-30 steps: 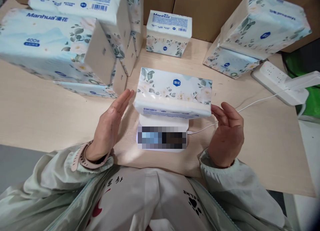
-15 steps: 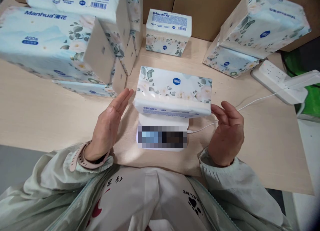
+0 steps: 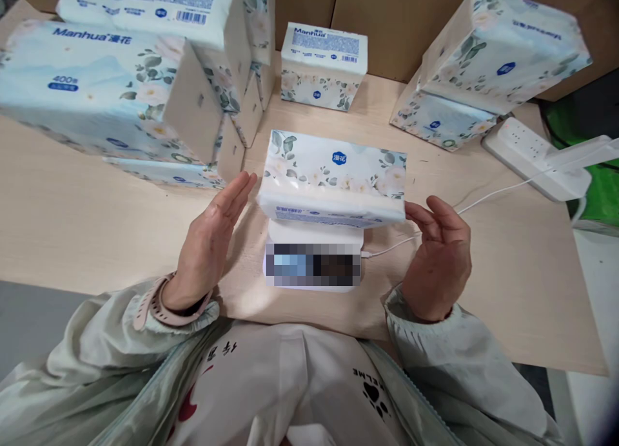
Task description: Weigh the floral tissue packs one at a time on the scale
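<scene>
A floral tissue pack [image 3: 333, 175] rests on a white digital scale [image 3: 316, 234], hiding most of its platform; the scale's display is blurred out. To the left of the pack, my left hand [image 3: 206, 243] is held up with its fingers stretched out, a small gap from the pack. My right hand [image 3: 438, 259] stands at the pack's right end, fingers partly curled and apart. Its fingertips are at the pack's lower right corner; whether they touch it I cannot tell. Neither hand grips anything.
Stacked tissue packs [image 3: 111, 91] fill the back left. A single tissue pack [image 3: 323, 66] stands at the back middle, and two stacked packs [image 3: 503, 59] at the back right. Beside them lies a white power strip [image 3: 536, 156]. A white cable [image 3: 488, 193] runs to the scale.
The camera view has shifted very slightly. Both hands and the tissue pack on the scale keep the same places.
</scene>
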The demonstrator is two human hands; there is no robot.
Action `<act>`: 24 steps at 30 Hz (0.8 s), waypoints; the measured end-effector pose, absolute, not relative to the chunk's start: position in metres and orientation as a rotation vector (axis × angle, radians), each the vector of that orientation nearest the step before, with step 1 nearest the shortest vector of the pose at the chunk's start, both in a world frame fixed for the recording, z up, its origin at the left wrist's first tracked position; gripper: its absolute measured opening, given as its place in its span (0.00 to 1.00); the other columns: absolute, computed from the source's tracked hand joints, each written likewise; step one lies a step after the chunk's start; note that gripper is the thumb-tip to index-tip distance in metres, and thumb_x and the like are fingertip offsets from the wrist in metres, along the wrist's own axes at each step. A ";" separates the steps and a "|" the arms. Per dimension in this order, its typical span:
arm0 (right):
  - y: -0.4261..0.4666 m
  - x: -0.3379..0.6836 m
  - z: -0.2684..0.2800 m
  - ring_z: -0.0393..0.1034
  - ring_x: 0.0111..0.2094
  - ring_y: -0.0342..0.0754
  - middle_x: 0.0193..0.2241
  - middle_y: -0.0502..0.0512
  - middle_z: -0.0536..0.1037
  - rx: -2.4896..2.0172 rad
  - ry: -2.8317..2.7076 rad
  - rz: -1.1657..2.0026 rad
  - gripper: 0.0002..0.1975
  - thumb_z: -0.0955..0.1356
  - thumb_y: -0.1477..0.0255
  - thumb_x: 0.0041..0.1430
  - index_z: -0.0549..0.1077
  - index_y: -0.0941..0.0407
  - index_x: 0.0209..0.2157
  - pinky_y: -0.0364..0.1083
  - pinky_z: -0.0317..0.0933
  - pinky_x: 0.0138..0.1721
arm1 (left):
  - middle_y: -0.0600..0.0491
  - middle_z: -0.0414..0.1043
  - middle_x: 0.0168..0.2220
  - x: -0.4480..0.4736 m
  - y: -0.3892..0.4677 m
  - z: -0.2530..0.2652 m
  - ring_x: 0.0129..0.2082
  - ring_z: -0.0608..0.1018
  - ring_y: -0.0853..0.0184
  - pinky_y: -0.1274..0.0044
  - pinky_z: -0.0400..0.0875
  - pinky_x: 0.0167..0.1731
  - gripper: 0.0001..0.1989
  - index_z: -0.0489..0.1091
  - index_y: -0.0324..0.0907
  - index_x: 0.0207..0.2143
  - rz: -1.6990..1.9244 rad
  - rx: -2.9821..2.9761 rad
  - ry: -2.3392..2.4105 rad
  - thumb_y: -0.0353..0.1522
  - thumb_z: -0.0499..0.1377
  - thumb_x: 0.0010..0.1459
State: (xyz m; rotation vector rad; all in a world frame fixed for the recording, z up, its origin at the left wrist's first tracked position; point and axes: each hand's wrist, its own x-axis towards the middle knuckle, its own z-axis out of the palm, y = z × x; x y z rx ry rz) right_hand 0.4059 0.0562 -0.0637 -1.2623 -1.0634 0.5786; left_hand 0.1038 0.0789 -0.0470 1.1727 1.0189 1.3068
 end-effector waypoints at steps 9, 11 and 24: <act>0.057 0.406 -0.066 0.81 0.53 0.60 0.47 0.58 0.85 -1.259 -1.087 0.550 0.23 0.63 0.52 0.73 0.80 0.50 0.56 0.70 0.60 0.71 | 0.57 0.76 0.69 0.107 0.079 -0.044 0.77 0.67 0.47 0.53 0.54 0.81 0.26 0.81 0.56 0.63 1.316 1.120 1.033 0.53 0.57 0.70; 0.057 0.407 -0.065 0.81 0.53 0.61 0.47 0.58 0.84 -1.294 -1.099 0.543 0.24 0.63 0.51 0.72 0.80 0.49 0.55 0.70 0.61 0.70 | 0.58 0.77 0.68 0.108 0.078 -0.043 0.76 0.68 0.48 0.53 0.56 0.81 0.25 0.81 0.58 0.61 1.320 1.112 1.035 0.53 0.56 0.71; 0.057 0.409 -0.061 0.79 0.57 0.57 0.52 0.57 0.85 -1.310 -1.120 0.505 0.23 0.63 0.53 0.74 0.80 0.51 0.56 0.67 0.63 0.70 | 0.59 0.79 0.65 0.101 0.083 -0.036 0.76 0.68 0.47 0.53 0.57 0.80 0.22 0.84 0.58 0.56 1.390 1.053 1.074 0.53 0.60 0.69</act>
